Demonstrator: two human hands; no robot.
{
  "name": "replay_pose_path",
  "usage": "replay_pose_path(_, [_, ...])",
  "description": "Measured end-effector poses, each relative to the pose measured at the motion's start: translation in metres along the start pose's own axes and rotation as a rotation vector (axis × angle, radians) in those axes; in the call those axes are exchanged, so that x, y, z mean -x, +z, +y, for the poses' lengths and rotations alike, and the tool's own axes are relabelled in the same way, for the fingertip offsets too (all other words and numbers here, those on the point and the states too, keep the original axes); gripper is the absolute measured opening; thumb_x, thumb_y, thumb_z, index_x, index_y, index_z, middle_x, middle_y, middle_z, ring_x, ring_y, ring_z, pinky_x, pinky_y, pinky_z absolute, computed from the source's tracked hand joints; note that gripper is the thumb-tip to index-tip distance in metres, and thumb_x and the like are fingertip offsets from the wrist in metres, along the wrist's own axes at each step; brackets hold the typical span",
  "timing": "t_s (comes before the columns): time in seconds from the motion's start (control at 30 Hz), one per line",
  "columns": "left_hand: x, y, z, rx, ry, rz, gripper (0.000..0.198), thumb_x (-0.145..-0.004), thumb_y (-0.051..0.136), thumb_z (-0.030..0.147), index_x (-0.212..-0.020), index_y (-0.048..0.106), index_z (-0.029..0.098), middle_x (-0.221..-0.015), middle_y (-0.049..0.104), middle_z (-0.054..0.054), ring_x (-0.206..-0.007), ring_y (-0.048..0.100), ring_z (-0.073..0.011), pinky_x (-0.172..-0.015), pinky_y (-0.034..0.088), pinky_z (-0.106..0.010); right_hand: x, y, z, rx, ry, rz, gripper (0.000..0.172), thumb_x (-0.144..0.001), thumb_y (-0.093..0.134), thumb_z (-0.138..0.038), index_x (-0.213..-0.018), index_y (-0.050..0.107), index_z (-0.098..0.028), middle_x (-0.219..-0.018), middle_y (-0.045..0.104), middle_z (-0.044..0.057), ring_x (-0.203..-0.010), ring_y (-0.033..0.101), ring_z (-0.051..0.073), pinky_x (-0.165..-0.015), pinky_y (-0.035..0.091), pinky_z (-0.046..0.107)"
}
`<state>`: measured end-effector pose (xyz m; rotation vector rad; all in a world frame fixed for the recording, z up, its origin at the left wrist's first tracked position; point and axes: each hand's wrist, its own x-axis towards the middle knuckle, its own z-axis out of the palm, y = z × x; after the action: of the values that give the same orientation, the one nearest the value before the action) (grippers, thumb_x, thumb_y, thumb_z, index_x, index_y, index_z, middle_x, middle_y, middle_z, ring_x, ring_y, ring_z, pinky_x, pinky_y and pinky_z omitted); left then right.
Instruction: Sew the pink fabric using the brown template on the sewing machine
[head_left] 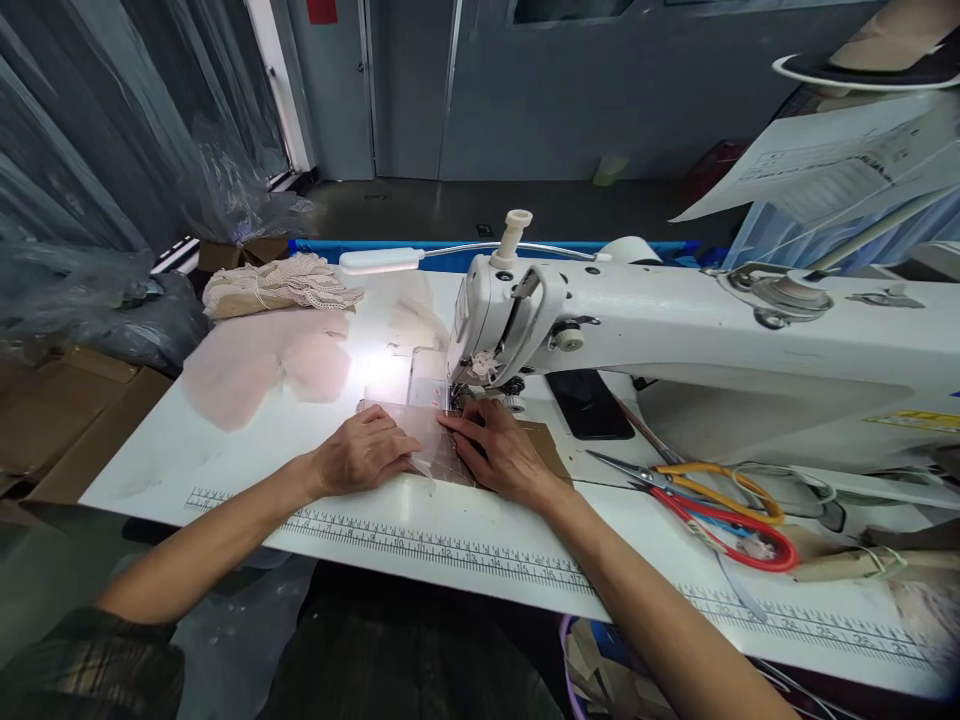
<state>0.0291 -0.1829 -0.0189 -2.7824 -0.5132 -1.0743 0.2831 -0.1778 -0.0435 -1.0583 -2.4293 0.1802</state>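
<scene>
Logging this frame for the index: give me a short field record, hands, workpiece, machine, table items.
left hand: flat on the clear sheet, fingers spread
right hand: pressing the sheet near the needle
workpiece: clear sheet over brown card, under the presser foot
machine: white sewing machine, lamp on
table: white, printed ruler along the front edge
right of hands: scissors, phone
far left: pink fabric, lace bundle

The near strip of the white table point(450, 545), along its printed ruler, lies bare. To the right, the white sewing machine point(675, 330) walls off the far side, with red-handled scissors point(720, 525) lying near it. Far left, pale pink fabric pieces point(255, 365) and a bundle of cream lace point(277, 285) take the surface.
</scene>
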Motion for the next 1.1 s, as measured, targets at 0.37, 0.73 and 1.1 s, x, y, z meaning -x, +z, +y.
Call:
replay_pose_path(0.37, [-0.007,-0.001,0.012,-0.063,0.236,-0.094,0.020,-0.092,0.046,0.003,-0.076,0.053,0.014,-0.094,0.071,-0.010,-0.069,0.059,-0.0147,-0.065,0.050,-0.031,0.000,-0.002,-0.002,-0.012,0.007,0.024,0.036,-0.100,0.041,-0.029,-0.130,0.060,-0.023,-0.103,0.059,0.012,-0.091,0.056,0.026,-0.080,0.052,0.043])
replay_pose_path(0.73, [-0.001,0.011,0.014,0.051,0.042,-0.081,0.035,-0.094,0.042,0.007,-0.129,0.038,0.009,-0.082,0.067,-0.006,-0.068,0.059,-0.0165,-0.064,0.054,-0.030,0.001,-0.006,-0.007,-0.020,-0.024,0.030,0.036,-0.093,0.044,-0.016,-0.124,0.062,-0.018,-0.107,0.057,0.014,-0.098,0.055,0.026,-0.085,0.052,0.047])
replay_pose_path(1.1, [-0.005,0.000,0.007,0.179,0.071,-0.132,0.014,-0.090,0.056,0.015,-0.079,0.065,0.015,-0.085,0.072,-0.007,-0.070,0.062,-0.0147,-0.065,0.049,-0.032,0.003,-0.002,-0.007,-0.021,-0.009,0.022,0.039,-0.093,0.044,-0.014,-0.128,0.059,-0.016,-0.110,0.057,0.015,-0.099,0.055,0.028,-0.087,0.051,0.050])
